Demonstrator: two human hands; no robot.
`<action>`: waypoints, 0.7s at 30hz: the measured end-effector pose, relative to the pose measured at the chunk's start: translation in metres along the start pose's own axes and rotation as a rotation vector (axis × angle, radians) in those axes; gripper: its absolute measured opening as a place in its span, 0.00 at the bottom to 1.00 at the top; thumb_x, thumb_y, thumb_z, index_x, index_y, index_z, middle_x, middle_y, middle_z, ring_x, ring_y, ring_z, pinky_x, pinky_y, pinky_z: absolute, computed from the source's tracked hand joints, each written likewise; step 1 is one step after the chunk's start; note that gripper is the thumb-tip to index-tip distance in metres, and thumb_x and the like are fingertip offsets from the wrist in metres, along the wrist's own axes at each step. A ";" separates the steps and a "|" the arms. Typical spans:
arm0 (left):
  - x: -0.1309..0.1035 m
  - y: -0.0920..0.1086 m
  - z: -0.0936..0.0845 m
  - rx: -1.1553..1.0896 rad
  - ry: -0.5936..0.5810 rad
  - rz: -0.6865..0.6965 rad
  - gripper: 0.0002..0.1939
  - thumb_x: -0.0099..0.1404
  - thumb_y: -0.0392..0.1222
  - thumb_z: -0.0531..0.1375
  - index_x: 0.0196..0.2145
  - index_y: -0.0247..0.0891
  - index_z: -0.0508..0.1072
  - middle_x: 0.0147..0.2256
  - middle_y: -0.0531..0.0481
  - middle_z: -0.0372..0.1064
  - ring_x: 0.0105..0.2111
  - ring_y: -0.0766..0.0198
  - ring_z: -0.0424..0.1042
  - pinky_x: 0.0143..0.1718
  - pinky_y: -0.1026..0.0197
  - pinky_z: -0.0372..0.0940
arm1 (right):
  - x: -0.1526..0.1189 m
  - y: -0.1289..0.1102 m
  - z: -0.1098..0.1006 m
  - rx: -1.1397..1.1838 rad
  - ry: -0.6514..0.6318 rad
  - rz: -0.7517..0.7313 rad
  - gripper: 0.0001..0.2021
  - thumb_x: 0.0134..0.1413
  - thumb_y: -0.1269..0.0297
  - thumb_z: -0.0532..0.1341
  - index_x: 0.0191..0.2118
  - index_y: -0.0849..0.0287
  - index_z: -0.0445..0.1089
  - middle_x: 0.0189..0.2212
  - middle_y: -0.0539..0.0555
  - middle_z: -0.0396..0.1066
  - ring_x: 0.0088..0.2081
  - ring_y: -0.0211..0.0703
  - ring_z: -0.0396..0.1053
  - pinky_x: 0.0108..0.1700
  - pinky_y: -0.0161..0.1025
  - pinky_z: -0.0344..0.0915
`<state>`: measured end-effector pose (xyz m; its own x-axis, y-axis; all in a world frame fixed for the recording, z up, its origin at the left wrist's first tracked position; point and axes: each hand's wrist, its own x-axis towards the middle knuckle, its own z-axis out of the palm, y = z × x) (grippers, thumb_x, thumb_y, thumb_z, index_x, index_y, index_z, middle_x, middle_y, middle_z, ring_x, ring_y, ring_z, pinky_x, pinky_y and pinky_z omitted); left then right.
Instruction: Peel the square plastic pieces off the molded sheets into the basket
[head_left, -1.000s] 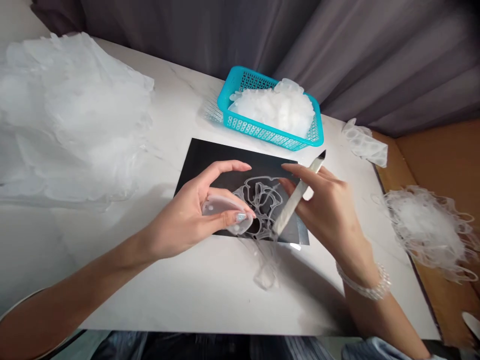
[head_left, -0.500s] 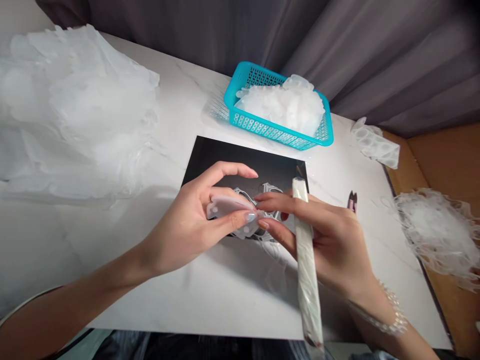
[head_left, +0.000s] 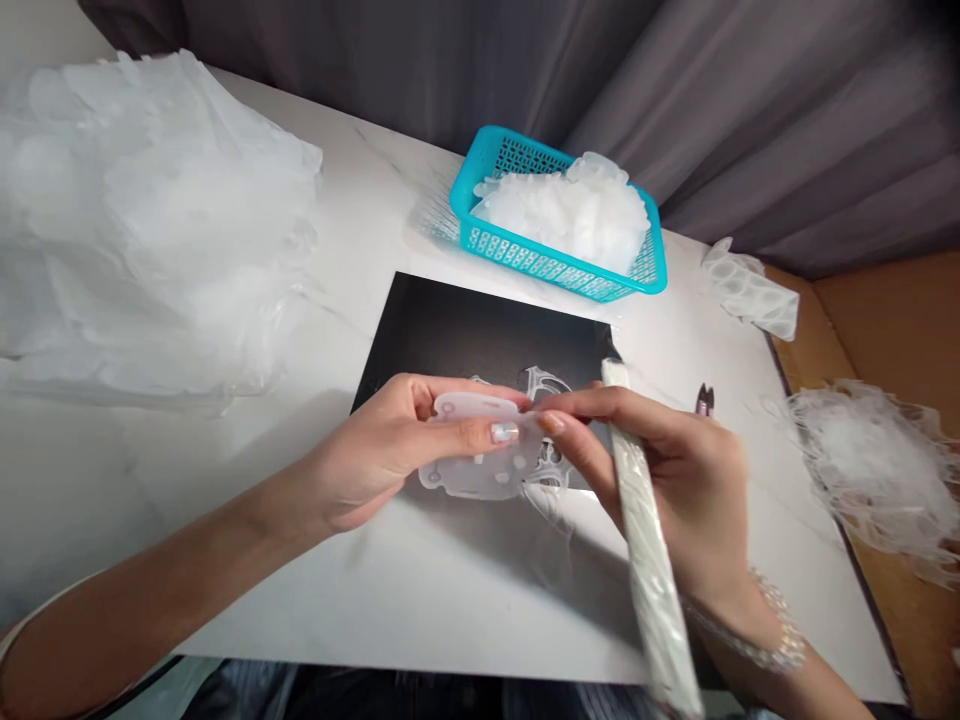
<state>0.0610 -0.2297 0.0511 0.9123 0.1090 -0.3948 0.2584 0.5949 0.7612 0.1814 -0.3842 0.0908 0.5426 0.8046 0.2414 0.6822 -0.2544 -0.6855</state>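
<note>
My left hand (head_left: 390, 445) pinches a flat, frosted translucent silicone-like sheet piece (head_left: 472, 480) between thumb and fingers, just over the near edge of a black mat (head_left: 465, 315). It has a wavy outline and small holes. At its right edge, the thumb and forefinger of my right hand (head_left: 660, 450) are pinched together. The same right hand also keeps a long, white-wrapped tool (head_left: 649, 540) with a dark tip, lying across the palm. Beneath the hands, clear thin cut-out scraps (head_left: 551, 465) lie partly on the mat.
A turquoise basket (head_left: 540, 265) of white translucent pieces stands behind the mat. To the left is a large heap of frosted sheets (head_left: 157, 220). On the right lie a sheet with oval shapes (head_left: 750, 288), dark-tipped cutters (head_left: 705, 400) and a tangle of scraps (head_left: 877, 460) by a cardboard box (head_left: 885, 330).
The piece has turned so its broad face shows towards me. My left forefinger has come down behind it. My right hand and the wrapped tool have shifted slightly to the right.
</note>
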 end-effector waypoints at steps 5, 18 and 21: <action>0.001 0.000 0.001 -0.045 0.064 -0.027 0.08 0.59 0.44 0.69 0.36 0.41 0.82 0.37 0.49 0.78 0.35 0.64 0.72 0.34 0.64 0.66 | 0.004 0.039 -0.021 -0.226 0.232 0.131 0.15 0.65 0.55 0.56 0.31 0.55 0.72 0.29 0.56 0.77 0.28 0.44 0.73 0.32 0.41 0.66; 0.003 -0.005 0.000 -0.305 0.011 -0.010 0.07 0.64 0.39 0.65 0.39 0.37 0.80 0.37 0.49 0.77 0.39 0.64 0.75 0.42 0.63 0.70 | -0.028 0.195 -0.091 -0.728 0.120 0.628 0.23 0.48 0.47 0.64 0.31 0.48 0.47 0.21 0.46 0.50 0.21 0.47 0.54 0.27 0.48 0.53; 0.004 -0.006 -0.001 -0.367 0.022 -0.039 0.07 0.66 0.37 0.62 0.41 0.36 0.79 0.39 0.47 0.77 0.42 0.59 0.76 0.46 0.57 0.72 | -0.028 0.198 -0.094 -0.680 0.100 0.639 0.19 0.51 0.52 0.63 0.31 0.49 0.48 0.20 0.44 0.49 0.19 0.44 0.51 0.28 0.48 0.53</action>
<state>0.0630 -0.2318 0.0441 0.8960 0.0952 -0.4337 0.1582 0.8443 0.5120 0.3475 -0.5074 0.0128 0.9313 0.3624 0.0372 0.3633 -0.9165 -0.1673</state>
